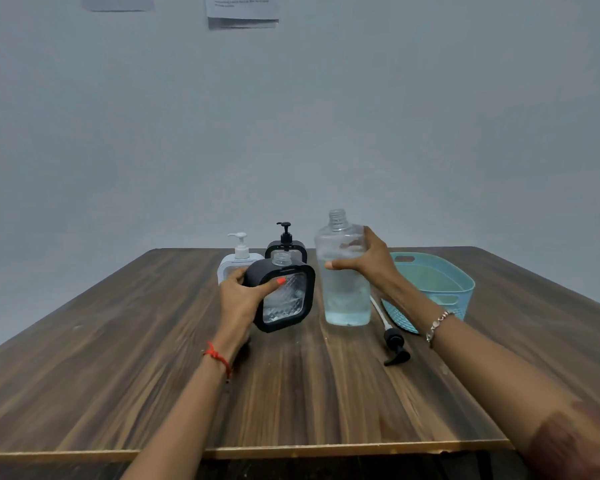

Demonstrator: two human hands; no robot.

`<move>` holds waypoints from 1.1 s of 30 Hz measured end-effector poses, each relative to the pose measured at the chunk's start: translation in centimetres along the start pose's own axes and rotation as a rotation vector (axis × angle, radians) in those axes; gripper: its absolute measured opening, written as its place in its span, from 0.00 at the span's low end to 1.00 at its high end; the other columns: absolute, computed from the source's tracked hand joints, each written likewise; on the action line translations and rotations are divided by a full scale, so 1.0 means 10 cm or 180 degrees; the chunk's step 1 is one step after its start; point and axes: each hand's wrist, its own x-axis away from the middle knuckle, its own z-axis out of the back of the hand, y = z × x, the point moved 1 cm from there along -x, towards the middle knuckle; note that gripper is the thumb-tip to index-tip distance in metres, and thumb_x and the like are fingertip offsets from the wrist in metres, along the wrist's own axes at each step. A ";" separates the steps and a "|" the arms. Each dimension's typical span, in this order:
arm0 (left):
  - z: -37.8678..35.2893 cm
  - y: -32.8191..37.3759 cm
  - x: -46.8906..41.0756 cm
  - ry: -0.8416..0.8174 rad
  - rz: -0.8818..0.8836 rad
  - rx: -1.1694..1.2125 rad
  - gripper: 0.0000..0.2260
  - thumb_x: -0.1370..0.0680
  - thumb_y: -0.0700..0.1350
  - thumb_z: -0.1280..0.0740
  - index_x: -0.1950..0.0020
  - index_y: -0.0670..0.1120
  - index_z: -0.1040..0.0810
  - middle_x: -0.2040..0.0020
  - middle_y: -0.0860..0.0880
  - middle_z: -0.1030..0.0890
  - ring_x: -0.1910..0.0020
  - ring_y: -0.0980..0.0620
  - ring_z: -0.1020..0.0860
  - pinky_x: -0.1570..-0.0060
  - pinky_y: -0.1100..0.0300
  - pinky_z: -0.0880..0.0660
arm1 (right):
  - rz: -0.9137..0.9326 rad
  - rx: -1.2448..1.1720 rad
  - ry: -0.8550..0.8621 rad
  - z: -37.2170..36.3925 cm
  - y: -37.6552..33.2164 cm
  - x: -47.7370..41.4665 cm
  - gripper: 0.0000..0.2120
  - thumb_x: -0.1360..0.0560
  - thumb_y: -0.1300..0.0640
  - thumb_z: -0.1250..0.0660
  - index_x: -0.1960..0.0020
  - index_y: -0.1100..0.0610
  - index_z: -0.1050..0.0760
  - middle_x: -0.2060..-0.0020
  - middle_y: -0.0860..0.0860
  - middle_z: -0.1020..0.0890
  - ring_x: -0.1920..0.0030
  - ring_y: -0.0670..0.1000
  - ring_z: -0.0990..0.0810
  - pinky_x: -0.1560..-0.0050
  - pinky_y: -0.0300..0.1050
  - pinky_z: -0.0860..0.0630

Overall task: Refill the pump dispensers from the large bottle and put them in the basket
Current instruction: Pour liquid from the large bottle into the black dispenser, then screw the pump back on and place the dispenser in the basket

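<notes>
A person's left hand (243,301) grips an uncapped black dispenser (286,299) by its left edge. The thumb, w/ an orange-painted nail, presses on the clear ribbed front panel & the fingers wrap behind. The dispenser is tilted, its bare threaded neck uppermost. Whether its lower corner touches the wooden table (146,362) can't be told.

The right hand (369,263) is closed round the upper part of the large bottle (345,292), thumb across the front, fingers round the far side. The bottle is upright just R of the held dispenser. It is clear plastic w/ no cap and is partly filled w/ clear liquid. Its base is at or just above the tabletop; which is unclear.

Behind the held dispenser, near the table's far edge, a white dispenser (236,259) and a second black dispenser (286,242) stand side by side, both w/ pumps fitted. A loose black pump (395,344) w/ a white tube lies flat on the table in front & R of the bottle, head toward the camera, tube running back toward the bottle's base. The light-blue basket (437,282) sits on the table's R side near the bottle, w/ the right forearm crossing in front of it.

A red thread (219,358) circles the left wrist, a metal bracelet (437,323) the right. Sheets of paper (243,10) hang on the grey wall (326,116) at top of frame.
</notes>
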 end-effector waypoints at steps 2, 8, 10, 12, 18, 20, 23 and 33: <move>0.05 0.04 -0.02 -0.0092 -0.0025 0.0066 0.16 0.39 0.35 0.22 0.55 0.44 0.20 0.61 0.50 0.16 0.67 0.57 0.18 0.69 0.66 0.23 | -0.0150 -0.0336 -0.0029 -0.03 0.10 0.02 0.31 0.46 0.62 0.18 0.47 0.50 0.26 0.47 0.56 0.19 0.53 0.51 0.19 0.59 0.43 0.20; 0.16 0.11 -0.11 -0.0203 -0.0104 0.0050 0.15 0.38 0.33 0.23 0.56 0.45 0.20 0.66 0.54 0.16 0.68 0.59 0.19 0.70 0.67 0.23 | -0.0425 -0.0754 -0.0073 -0.13 0.43 0.01 0.31 0.55 0.55 0.18 0.53 0.50 0.21 0.54 0.52 0.16 0.52 0.56 0.17 0.51 0.53 0.20; 0.19 0.10 -0.13 -0.0225 -0.0111 -0.0017 0.15 0.38 0.34 0.23 0.55 0.45 0.19 0.62 0.51 0.16 0.66 0.57 0.18 0.66 0.64 0.21 | -0.0431 -0.0793 -0.0160 -0.15 0.50 0.00 0.33 0.58 0.52 0.17 0.53 0.51 0.21 0.56 0.50 0.15 0.52 0.56 0.17 0.53 0.51 0.19; 0.21 0.09 -0.15 -0.0236 -0.0093 -0.0033 0.16 0.39 0.35 0.22 0.55 0.46 0.19 0.59 0.49 0.16 0.63 0.54 0.18 0.62 0.60 0.20 | -0.0307 -0.0653 -0.0357 -0.14 0.50 -0.01 0.39 0.56 0.51 0.17 0.46 0.49 0.24 0.51 0.50 0.16 0.48 0.54 0.18 0.51 0.49 0.20; 0.26 0.09 -0.17 -0.0250 -0.0057 0.0039 0.16 0.39 0.36 0.22 0.54 0.45 0.19 0.61 0.50 0.15 0.63 0.53 0.17 0.62 0.60 0.20 | 0.0038 -0.0300 -0.0428 0.04 0.17 -0.12 0.42 0.36 0.59 0.23 0.29 0.48 0.44 0.34 0.55 0.34 0.34 0.54 0.33 0.36 0.51 0.31; 0.29 0.11 -0.17 -0.0238 -0.0071 0.0071 0.14 0.38 0.35 0.23 0.56 0.46 0.19 0.64 0.53 0.15 0.65 0.55 0.17 0.66 0.64 0.21 | 0.0661 -0.0056 0.0420 0.00 -0.06 -0.04 0.29 0.31 0.53 0.27 0.35 0.52 0.36 0.39 0.50 0.30 0.37 0.47 0.32 0.40 0.39 0.32; 0.35 0.17 -0.20 -0.0142 -0.0096 0.0118 0.13 0.37 0.35 0.24 0.57 0.45 0.20 0.66 0.55 0.16 0.67 0.57 0.18 0.69 0.66 0.22 | 0.2029 0.0594 0.0849 -0.18 -0.33 0.21 0.07 0.32 0.63 0.35 0.54 0.60 0.27 0.56 0.50 0.25 0.54 0.47 0.26 0.54 0.37 0.31; 0.53 0.29 -0.28 0.0247 -0.0142 0.0258 0.13 0.38 0.34 0.23 0.58 0.45 0.21 0.62 0.50 0.17 0.68 0.57 0.18 0.68 0.65 0.22 | 0.3025 0.3928 -0.2264 -1.31 0.07 0.65 0.21 0.27 0.66 0.41 0.34 0.61 0.33 0.51 0.58 0.18 0.57 0.61 0.19 0.68 0.46 0.36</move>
